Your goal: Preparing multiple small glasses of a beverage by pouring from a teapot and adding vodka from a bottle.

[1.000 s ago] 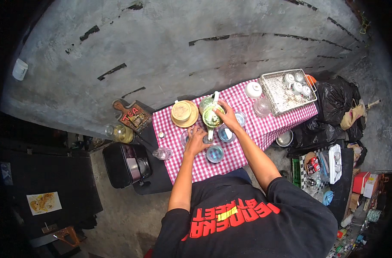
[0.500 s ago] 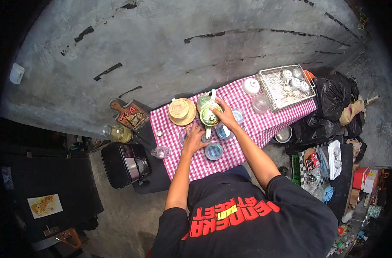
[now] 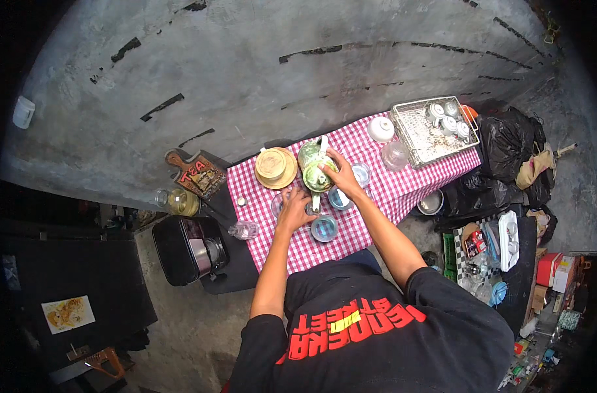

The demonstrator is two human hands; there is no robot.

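The right hand (image 3: 341, 175) grips a glossy green teapot (image 3: 313, 171); the left hand (image 3: 296, 209) clasps a small glass (image 3: 279, 205) on the checkered tabletop (image 3: 403, 187). The wire tray (image 3: 421, 134) holds white cups (image 3: 447, 118).

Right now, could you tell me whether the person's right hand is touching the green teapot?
Touching. The head view shows the right hand laid over the green teapot, its fingers resting on the lid with no gap visible.

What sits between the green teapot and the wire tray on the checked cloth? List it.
In the head view, between the green teapot and the wire tray: a white bowl, a clear glass bowl, and a small glass.
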